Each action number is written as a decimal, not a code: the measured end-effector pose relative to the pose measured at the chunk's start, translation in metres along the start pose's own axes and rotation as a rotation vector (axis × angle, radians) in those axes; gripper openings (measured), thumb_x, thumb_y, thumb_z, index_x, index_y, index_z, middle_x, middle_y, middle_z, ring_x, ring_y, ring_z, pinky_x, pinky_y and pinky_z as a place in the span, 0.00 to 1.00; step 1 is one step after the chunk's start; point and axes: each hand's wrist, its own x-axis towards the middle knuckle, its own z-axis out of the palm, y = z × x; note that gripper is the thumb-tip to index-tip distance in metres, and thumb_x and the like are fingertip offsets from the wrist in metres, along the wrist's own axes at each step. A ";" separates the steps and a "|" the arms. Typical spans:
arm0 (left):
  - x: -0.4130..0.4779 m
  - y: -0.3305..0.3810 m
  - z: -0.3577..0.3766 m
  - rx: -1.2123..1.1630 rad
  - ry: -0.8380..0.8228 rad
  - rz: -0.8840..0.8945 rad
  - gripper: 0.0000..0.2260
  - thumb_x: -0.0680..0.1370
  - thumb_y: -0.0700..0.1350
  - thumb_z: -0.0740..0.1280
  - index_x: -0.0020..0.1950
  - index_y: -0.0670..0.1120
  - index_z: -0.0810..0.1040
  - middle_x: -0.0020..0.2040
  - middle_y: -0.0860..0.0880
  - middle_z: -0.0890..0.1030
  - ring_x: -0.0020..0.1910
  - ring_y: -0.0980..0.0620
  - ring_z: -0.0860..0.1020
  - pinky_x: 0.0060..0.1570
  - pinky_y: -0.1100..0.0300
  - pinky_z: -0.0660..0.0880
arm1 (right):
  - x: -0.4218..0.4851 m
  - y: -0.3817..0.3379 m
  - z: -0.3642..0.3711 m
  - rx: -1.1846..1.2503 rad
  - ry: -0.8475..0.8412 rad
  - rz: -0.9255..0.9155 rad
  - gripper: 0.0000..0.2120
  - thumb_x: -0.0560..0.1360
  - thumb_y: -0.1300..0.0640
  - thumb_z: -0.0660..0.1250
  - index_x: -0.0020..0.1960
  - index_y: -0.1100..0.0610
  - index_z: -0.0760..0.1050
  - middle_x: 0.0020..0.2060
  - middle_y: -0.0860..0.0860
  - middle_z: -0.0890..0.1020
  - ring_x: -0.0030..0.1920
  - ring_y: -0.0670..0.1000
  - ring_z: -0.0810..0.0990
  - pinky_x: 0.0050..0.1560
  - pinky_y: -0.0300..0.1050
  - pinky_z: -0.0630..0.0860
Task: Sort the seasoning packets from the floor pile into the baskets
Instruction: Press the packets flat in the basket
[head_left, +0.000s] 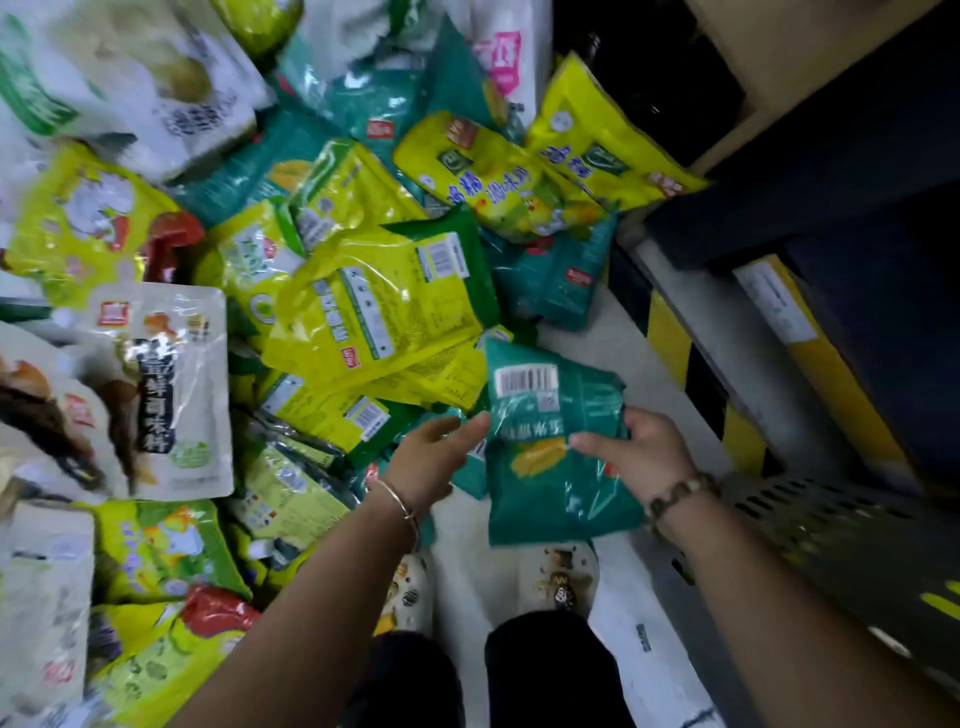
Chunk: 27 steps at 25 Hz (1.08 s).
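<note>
Head: right hand (641, 449) apparently grips teal packet (545, 493).

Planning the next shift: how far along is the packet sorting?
Done: cannot tell; the perforated basket shows only its wall. In hand: the right hand grips a teal packet, the left hand reaches open toward it. Left: plenty, a big mixed pile covers the floor.

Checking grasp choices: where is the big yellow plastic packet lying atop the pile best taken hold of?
On the big yellow plastic packet, probably pinch the near edge, from the person's side: it lies flat on top, that edge uncovered, nearest the open left hand.
</note>
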 end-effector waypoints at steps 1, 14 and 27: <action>-0.008 0.003 -0.004 -0.091 -0.073 -0.067 0.23 0.71 0.55 0.69 0.61 0.44 0.75 0.56 0.44 0.80 0.50 0.48 0.78 0.47 0.56 0.73 | -0.014 -0.009 0.008 -0.034 -0.086 -0.025 0.11 0.67 0.68 0.73 0.35 0.52 0.80 0.28 0.45 0.83 0.27 0.42 0.80 0.25 0.33 0.73; -0.012 -0.037 -0.071 -0.751 0.415 0.033 0.05 0.72 0.42 0.72 0.40 0.40 0.80 0.40 0.43 0.83 0.38 0.46 0.81 0.44 0.49 0.77 | 0.049 -0.116 0.111 -1.036 -0.040 -0.604 0.26 0.72 0.46 0.69 0.65 0.54 0.68 0.63 0.54 0.74 0.61 0.56 0.74 0.57 0.51 0.72; 0.006 -0.056 -0.092 -0.836 0.412 -0.024 0.07 0.71 0.43 0.73 0.44 0.41 0.79 0.38 0.46 0.83 0.31 0.50 0.82 0.33 0.59 0.76 | 0.100 -0.099 0.127 -1.025 -0.142 -0.320 0.14 0.72 0.48 0.71 0.43 0.59 0.72 0.47 0.59 0.78 0.51 0.59 0.77 0.46 0.49 0.71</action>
